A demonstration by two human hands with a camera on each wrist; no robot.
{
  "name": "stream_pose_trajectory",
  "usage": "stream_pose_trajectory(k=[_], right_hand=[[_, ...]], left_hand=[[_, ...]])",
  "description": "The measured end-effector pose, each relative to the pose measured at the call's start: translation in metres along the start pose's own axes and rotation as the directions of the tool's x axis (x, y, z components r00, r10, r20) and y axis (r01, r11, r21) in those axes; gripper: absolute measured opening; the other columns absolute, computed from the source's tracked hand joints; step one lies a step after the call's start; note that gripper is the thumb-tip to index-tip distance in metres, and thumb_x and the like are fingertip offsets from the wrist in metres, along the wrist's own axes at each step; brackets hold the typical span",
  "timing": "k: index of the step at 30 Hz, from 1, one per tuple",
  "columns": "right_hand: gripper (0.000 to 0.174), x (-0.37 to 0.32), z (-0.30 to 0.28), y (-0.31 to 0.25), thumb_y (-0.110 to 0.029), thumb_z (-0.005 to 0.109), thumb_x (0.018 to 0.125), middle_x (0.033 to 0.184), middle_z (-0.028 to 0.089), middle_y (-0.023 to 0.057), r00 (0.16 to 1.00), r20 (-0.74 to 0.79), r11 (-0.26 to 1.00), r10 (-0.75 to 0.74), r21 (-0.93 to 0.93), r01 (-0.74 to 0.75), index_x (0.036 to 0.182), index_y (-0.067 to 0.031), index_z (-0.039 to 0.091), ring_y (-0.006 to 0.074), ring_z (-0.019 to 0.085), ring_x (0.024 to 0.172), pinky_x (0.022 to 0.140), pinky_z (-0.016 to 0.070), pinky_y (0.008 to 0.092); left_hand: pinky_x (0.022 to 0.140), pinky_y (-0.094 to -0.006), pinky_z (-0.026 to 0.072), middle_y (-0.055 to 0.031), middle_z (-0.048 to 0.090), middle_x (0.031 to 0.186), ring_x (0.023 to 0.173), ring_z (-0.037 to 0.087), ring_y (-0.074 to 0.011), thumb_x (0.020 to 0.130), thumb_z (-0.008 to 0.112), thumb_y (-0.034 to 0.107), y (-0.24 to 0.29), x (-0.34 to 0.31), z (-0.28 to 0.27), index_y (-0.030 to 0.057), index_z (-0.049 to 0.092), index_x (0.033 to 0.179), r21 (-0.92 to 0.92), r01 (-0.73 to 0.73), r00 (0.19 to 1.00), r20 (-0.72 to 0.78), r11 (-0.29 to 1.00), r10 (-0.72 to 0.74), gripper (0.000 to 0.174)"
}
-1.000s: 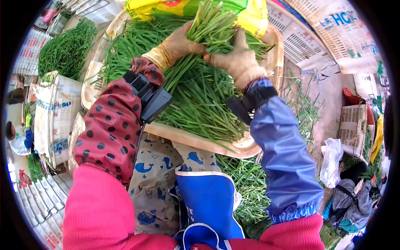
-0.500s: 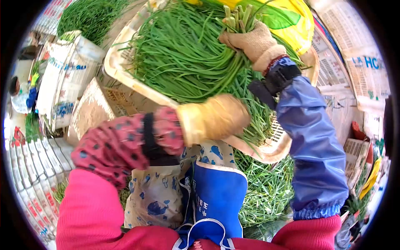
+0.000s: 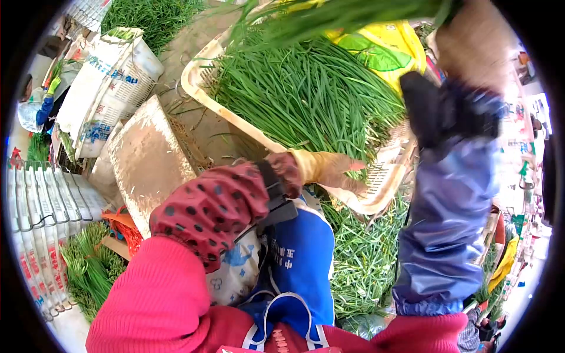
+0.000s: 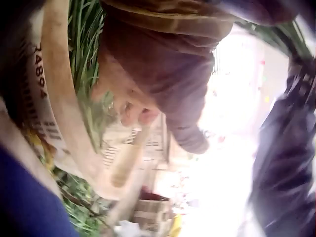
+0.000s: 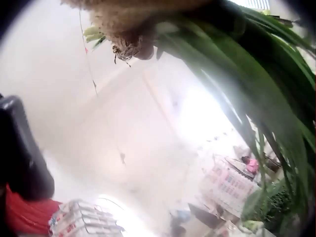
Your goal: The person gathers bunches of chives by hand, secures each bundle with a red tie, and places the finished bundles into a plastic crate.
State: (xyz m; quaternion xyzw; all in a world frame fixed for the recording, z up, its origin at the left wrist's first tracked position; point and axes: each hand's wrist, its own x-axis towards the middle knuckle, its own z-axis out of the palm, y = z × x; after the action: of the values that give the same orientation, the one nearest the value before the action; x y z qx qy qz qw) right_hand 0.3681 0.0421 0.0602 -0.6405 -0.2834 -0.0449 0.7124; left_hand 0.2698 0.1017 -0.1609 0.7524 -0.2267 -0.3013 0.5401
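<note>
Raised at the upper right of the head view, my gloved right hand grips a bunch of long, flat green leaves. The leaves trail left, blurred, over the far side of a shallow plastic basket; they hang across the right wrist view. My left hand, in a yellowish-brown glove with bare fingertips, is at the basket's near edge. Its thumb and fingers point right, apart from each other, close to the loose green leaves heaped inside. In the left wrist view its thumb stretches away from loosely bent fingers.
A yellow and green bag lies at the basket's back. Leaf scraps cover the ground in front. At left stand an upturned, dirt-stained crate, white crates and more greens. A person is at the far left.
Both hands were together on the bunch; then the left came down toward me and settled at the basket's near edge. The right hand has lifted the bunch up and right.
</note>
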Motion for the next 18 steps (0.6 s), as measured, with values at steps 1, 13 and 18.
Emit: stream_pose_trajectory(k=[1, 13, 18], right_hand=[[0.023, -0.018, -0.002, 0.002, -0.002, 0.068, 0.085, 0.094, 0.064, 0.0042, 1.000, -0.008, 0.999, 0.030, -0.027, -0.030, 0.107, -0.0062, 0.062, 0.0145, 0.061, 0.084, 0.070, 0.0507, 0.0284], [0.036, -0.281, -0.002, -0.043, -0.001, 0.078, 0.077, 0.101, 0.065, 0.0060, 0.978, -0.148, 0.953, 0.148, 0.287, -0.101, 0.108, -0.0069, 0.060, 0.0187, 0.063, 0.089, 0.079, 0.0534, 0.0345], [0.047, -0.297, 0.010, -0.069, -0.013, 0.082, 0.077, 0.106, 0.061, 0.0116, 0.922, 0.219, 0.925, -0.318, 0.286, 0.251, 0.115, -0.0071, 0.055, 0.0270, 0.059, 0.103, 0.097, 0.0439, 0.0465]], left_hand=[[0.114, -0.0359, 0.0297, -0.0177, 0.040, 0.151, 0.139, 0.039, -0.0289, 0.086, 0.058, 0.067, 0.003, -0.007, 0.011, -0.0051, 0.034, 0.146, -0.312, -0.108, 0.994, -0.037, 0.944, 0.101, 0.096], [0.101, -0.0475, 0.0510, -0.0164, 0.057, 0.130, 0.117, 0.058, -0.0303, 0.080, 0.070, 0.055, 0.096, -0.103, 0.121, 0.0045, 0.049, 0.131, -0.728, -0.553, 0.803, -0.595, -0.405, -0.027, 0.075], [0.087, -0.0465, 0.0572, -0.0144, 0.067, 0.109, 0.097, 0.067, -0.0298, 0.092, 0.068, 0.021, 0.095, -0.149, 0.111, 0.0021, 0.054, 0.124, -0.765, -0.534, 0.815, -0.579, -0.361, 0.023, 0.040]])
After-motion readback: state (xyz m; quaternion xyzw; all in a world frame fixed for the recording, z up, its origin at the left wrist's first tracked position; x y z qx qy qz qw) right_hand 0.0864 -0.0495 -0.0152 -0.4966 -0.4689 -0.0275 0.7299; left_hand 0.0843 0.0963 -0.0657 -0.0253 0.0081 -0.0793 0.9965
